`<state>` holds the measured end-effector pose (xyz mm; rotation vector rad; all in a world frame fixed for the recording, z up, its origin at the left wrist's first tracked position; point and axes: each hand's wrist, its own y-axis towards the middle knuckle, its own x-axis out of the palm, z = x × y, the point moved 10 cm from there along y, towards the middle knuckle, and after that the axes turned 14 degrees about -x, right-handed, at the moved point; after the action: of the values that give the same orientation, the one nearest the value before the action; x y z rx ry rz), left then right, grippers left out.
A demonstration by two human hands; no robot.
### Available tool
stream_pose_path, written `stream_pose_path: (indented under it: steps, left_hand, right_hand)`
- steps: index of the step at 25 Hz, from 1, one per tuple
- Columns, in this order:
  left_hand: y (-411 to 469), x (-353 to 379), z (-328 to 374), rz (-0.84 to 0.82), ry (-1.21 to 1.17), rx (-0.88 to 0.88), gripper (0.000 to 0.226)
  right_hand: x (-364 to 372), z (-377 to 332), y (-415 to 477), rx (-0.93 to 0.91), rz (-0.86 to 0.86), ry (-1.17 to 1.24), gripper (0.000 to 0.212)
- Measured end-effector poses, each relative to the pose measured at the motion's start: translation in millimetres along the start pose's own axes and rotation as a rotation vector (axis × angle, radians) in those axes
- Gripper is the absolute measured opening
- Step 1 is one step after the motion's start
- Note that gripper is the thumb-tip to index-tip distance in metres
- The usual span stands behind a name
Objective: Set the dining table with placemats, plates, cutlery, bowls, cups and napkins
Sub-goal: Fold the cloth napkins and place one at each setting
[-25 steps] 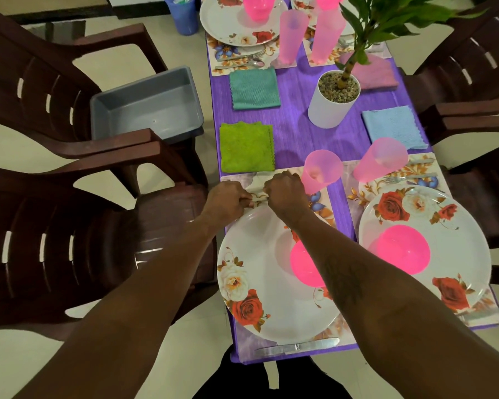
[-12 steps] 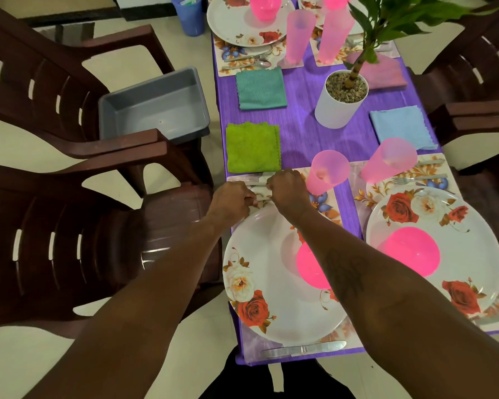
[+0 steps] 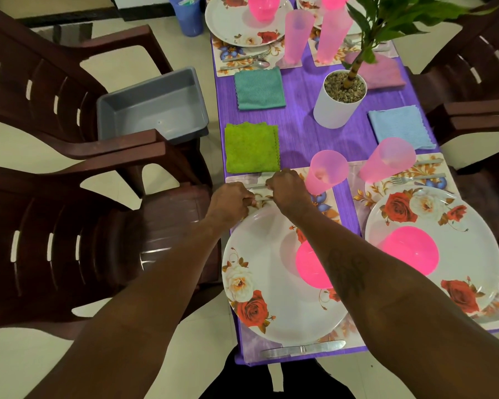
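Observation:
My left hand [image 3: 230,201] and my right hand [image 3: 288,188] meet over the far edge of the near floral placemat [image 3: 327,207], between the white rose plate [image 3: 271,283] and the green napkin [image 3: 251,147]. Both pinch thin metal cutlery [image 3: 262,199] lying there; the pieces are mostly hidden under the fingers. A pink bowl [image 3: 308,266] sits on the plate, partly behind my right forearm. A pink cup [image 3: 326,171] stands just right of my right hand. A knife [image 3: 303,348] lies at the table's near edge.
A second set place [image 3: 432,249] with plate, bowl, cup and fork lies to the right. A potted plant [image 3: 339,99], teal [image 3: 260,89] and blue [image 3: 398,126] napkins fill the middle. Brown chairs flank the purple table; one holds a grey tub [image 3: 153,106].
Both hands have stayed together at the placemat's far edge, shifting slightly toward the green napkin. The camera has tilted a little; nothing else moved.

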<state>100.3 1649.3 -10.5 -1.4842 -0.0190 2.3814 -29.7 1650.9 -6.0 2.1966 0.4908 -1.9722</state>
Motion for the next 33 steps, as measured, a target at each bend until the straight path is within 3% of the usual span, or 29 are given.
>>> stream_pose_path:
  steps: [10,13,17,21,24,27,31,33]
  left_hand:
    - [-3,-2,3,0.042,0.028,0.012,0.015]
    - [-2,-6,1,0.048,0.027,-0.011,0.013]
    - [-2,-19,13,0.058,0.037,-0.022,0.014]
    - [5,-40,41,0.097,-0.056,-0.015,0.013]
    - [11,-48,70,0.094,-0.177,-0.049,0.011]
    - [17,-61,102,0.159,-0.356,-0.136,0.019]
    - [31,-45,132,0.031,-0.414,-0.214,0.047]
    - [33,-30,136,-0.051,-0.41,-0.267,0.049]
  right_hand:
    - [-2,1,-1,0.008,0.008,0.009,0.019]
    - [-16,3,-13,-0.047,0.205,0.174,0.011]
    - [-35,10,-31,-0.115,0.33,0.18,0.016]
    - [-88,18,-74,-0.125,0.743,0.264,0.009]
    - [-113,23,-102,-0.164,0.869,0.211,0.006]
    - [-132,31,-121,-0.213,0.889,0.138,0.012]
    - [-119,78,-131,0.04,0.703,0.154,0.044]
    - [-104,94,-138,0.128,0.621,0.294,0.057]
